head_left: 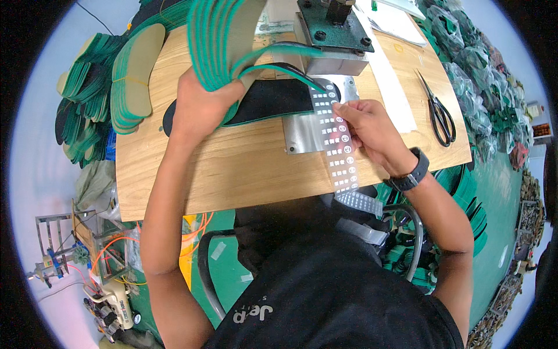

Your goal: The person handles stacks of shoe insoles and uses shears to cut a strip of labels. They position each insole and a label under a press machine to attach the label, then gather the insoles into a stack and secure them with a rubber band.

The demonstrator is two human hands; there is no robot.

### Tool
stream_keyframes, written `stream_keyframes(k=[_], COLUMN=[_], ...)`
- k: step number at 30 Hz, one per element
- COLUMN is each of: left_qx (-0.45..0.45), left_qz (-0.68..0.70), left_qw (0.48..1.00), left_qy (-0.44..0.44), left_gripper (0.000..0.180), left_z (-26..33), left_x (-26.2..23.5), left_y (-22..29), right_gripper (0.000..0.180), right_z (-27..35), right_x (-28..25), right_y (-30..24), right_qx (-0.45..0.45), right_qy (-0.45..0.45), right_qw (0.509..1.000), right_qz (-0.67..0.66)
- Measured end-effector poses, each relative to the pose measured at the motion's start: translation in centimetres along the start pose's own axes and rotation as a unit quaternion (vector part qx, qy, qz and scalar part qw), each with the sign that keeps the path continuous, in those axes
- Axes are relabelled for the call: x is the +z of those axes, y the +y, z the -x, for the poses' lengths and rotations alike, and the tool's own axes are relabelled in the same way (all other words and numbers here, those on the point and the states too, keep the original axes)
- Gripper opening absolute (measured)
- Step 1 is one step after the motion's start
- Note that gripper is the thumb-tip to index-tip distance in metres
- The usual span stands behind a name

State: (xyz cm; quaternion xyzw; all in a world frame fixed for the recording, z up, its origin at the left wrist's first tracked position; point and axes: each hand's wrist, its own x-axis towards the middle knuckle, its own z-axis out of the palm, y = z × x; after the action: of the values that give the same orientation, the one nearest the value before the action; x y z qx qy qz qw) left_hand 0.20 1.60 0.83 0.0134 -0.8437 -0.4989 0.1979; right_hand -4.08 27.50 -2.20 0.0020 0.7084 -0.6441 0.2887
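At the wooden bench [244, 168], my left hand [203, 104] grips a fanned stack of green-edged tan insoles [218, 35]; right hand [366, 125] pinches a clear strip of printed labels [339, 145]. I judge one black insole [273, 96] under the press [331, 29] is being labelled, many left.

Around the wooden work surface

Black-handled scissors [440, 116] lie closed near the right end of the wooden surface [232, 168], just beside a long white strip of paper [392, 81]. A stack of green-edged tan insoles [135, 78] sits at the left end, with more green insoles heaped below it on the floor [81, 110]. A green metal press base [334, 26] stands at the far edge, over a steel plate [302, 134]. Clear bags of what seem to be green parts [471, 87] pile up at the right. A small machine with orange wires [104, 262] stands lower left.
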Motion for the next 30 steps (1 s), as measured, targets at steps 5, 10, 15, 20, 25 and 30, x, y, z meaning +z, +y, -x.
stream_keyframes(k=[5, 10, 15, 20, 25, 30], left_qx=[-0.012, -0.025, -0.017, -0.022, 0.016, 0.059], left_qz=[0.018, 0.009, 0.001, -0.018, -0.038, -0.093], left_qw=[0.998, 0.999, 0.999, 0.997, 0.997, 0.993], left_qy=[0.052, 0.044, 0.047, 0.065, 0.060, 0.046], left_gripper=[0.015, 0.016, 0.015, 0.016, 0.016, 0.027], left_z=[0.2, 0.1, 0.1, 0.2, 0.7, 0.7], left_x=[-0.3, -0.3, -0.2, 0.1, 0.5, 0.9], left_y=[-1.0, -1.0, -1.1, -0.8, -0.6, -1.3], right_gripper=[0.027, 0.028, 0.029, 0.028, 0.030, 0.032], right_z=[-0.3, -0.2, -0.2, 0.0, -0.1, -0.1], right_x=[0.2, 0.4, 0.5, 0.6, 0.5, 0.5], right_y=[-0.4, -0.6, -0.8, -1.1, -0.6, -0.5], right_qx=[0.024, 0.033, 0.039, 0.043, 0.045, 0.037], right_qy=[-0.007, 0.003, 0.001, 0.003, 0.014, 0.012], right_qw=[0.998, 0.998, 0.997, 0.997, 0.997, 0.996], right_qz=[0.056, 0.061, 0.062, 0.069, 0.069, 0.075])
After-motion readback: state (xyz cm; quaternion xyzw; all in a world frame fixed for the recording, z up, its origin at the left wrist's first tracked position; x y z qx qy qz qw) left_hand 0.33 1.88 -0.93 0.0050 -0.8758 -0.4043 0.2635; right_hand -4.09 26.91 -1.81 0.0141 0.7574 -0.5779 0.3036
